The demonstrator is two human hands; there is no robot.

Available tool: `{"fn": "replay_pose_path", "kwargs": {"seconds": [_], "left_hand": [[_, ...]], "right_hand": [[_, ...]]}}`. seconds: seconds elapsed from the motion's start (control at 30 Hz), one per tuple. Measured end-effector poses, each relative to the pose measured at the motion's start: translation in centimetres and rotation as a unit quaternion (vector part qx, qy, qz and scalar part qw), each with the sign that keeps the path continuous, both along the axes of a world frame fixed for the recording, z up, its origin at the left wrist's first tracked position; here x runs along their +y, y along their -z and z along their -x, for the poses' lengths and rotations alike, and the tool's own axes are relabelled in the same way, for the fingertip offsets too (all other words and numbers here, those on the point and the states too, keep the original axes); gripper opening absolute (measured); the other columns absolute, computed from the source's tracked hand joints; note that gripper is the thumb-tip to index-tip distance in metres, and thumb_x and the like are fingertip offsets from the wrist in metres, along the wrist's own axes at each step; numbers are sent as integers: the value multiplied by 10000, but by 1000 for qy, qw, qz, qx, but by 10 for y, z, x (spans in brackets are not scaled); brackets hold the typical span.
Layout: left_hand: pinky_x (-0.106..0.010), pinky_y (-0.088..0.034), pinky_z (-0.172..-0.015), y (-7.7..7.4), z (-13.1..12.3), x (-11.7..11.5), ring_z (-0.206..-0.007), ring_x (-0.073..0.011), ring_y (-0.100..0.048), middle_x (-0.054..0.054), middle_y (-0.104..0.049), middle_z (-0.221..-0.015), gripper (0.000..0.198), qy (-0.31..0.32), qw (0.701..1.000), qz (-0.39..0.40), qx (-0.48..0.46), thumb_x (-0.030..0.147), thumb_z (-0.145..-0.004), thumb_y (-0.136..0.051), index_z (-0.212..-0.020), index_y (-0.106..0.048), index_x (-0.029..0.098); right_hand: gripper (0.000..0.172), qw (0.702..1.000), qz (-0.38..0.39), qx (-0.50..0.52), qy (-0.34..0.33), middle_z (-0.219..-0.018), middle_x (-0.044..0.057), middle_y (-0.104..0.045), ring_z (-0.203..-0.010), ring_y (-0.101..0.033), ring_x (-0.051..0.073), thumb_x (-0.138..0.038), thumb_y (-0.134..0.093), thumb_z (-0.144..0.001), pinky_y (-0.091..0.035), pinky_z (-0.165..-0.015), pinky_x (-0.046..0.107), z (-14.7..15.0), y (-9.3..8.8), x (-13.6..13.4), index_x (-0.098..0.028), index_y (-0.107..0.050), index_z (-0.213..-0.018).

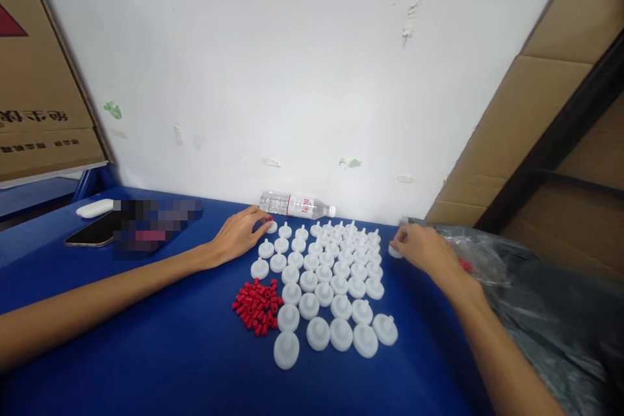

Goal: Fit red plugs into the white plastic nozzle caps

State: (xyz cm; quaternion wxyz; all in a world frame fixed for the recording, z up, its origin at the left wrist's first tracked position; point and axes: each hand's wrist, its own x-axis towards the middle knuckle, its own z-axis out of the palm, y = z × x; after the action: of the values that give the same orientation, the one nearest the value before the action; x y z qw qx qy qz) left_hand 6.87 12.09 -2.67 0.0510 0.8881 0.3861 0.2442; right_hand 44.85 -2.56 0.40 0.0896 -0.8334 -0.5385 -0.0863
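Note:
Rows of round white nozzle caps (324, 274), each with a short upright spout, stand on the blue table. Beside their near left side lies a heap of small red tip covers (258, 307). My left hand (240, 234) is at the far left corner of the rows, its thumb and index finger closed around a white nozzle cap (272, 228) with a red tip cover (270, 218) at its top. To the right of the rows, my right hand (423, 248) pinches another white nozzle cap (395, 251) at table level; its fingers hide most of the spout.
A clear plastic bottle (298, 205) lies against the white wall behind the caps. A phone (90, 233) and a white object (95, 208) are at the left. Grey plastic bags (526, 312) cover the right side, below leaning cardboard (526, 104).

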Motion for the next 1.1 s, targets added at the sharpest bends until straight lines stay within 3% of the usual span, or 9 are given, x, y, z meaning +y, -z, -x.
{"fn": "replay_pose_path", "kwargs": {"seconds": [0.23, 0.4, 0.57, 0.67, 0.73, 0.8, 0.87, 0.97, 1.1], "left_hand": [[-302, -443, -678, -1, 19, -13, -695, -167, -588, -42, -652, -999, 344, 2, 1000, 8, 0, 482, -1000, -451, -1047, -651, 207], [-281, -416, -630, -4, 38, -31, -655, -159, -570, -12, -635, -872, 263, 3, 1000, 17, 10, 437, -983, -474, -972, -596, 204], [-250, -392, -557, -16, 51, -45, -576, -138, -560, 20, -622, -724, 224, 14, 1000, 2, -4, 401, -993, -486, -919, -542, 197], [-237, -418, -552, -25, 55, -54, -554, -112, -538, 8, -626, -726, 153, 83, 988, -93, -88, 310, -982, -526, -903, -553, 182], [-225, -430, -560, -29, 56, -65, -603, -103, -551, -20, -656, -816, 49, 150, 964, -174, -134, 203, -947, -573, -916, -548, 175], [-212, -438, -557, -32, 55, -80, -637, -103, -575, -27, -667, -843, 92, 198, 944, -210, -158, 124, -911, -608, -961, -545, 170], [-208, -454, -564, -34, 52, -94, -669, -108, -611, -37, -683, -872, 141, 231, 938, -206, -155, 87, -906, -598, -1018, -554, 161], [-216, -488, -602, -33, 49, -110, -734, -129, -652, -63, -695, -938, 204, 261, 933, -198, -148, 68, -897, -584, -1079, -545, 151], [-248, -463, -582, -29, 50, -114, -671, -145, -604, -50, -648, -866, 91, 276, 935, -205, -86, 113, -947, -520, -1017, -530, 171]], "right_hand": [[138, 998, 45, 18, -30, -765, 67, -731, -730, -694, 240, -224, -609, -801, -392, -598, 298, 5, 0, 1, -247, -741, -766], [177, 998, 47, 20, -49, -755, 57, -736, -710, -695, 230, -280, -587, -864, -401, -591, 289, 12, -4, 0, -266, -759, -825], [301, 998, -40, -21, -39, -790, 111, -743, -744, -705, 269, -359, -469, -969, -404, -618, 324, 29, -20, -2, -222, -737, -969], [330, 987, -128, -32, -94, -861, 74, -761, -805, -710, 242, -410, -409, -1020, -451, -726, 338, 54, -32, -5, -234, -684, -1070], [297, 929, -272, -40, -250, -884, 60, -760, -842, -706, 227, -403, -439, -1026, -457, -888, 386, 81, -37, -11, -214, -666, -1057], [357, 862, -298, -65, -405, -1102, 86, -748, -964, -697, 228, -451, -477, -1015, -414, -1012, 448, 113, -37, -19, -199, -598, -1237], [601, 809, -306, -74, -496, -1227, 121, -711, -1091, -665, 248, -595, -518, -964, -378, -1072, 481, 147, -35, -29, -168, -496, -1386], [622, 784, -297, -78, -540, -1178, 121, -724, -995, -684, 232, -600, -589, -922, -380, -1073, 484, 187, -26, -39, -147, -538, -1345], [258, 757, -323, -116, -556, -954, 63, -757, -827, -678, 181, -366, -625, -968, -449, -977, 416, 207, -15, -38, -149, -652, -1104]]}}
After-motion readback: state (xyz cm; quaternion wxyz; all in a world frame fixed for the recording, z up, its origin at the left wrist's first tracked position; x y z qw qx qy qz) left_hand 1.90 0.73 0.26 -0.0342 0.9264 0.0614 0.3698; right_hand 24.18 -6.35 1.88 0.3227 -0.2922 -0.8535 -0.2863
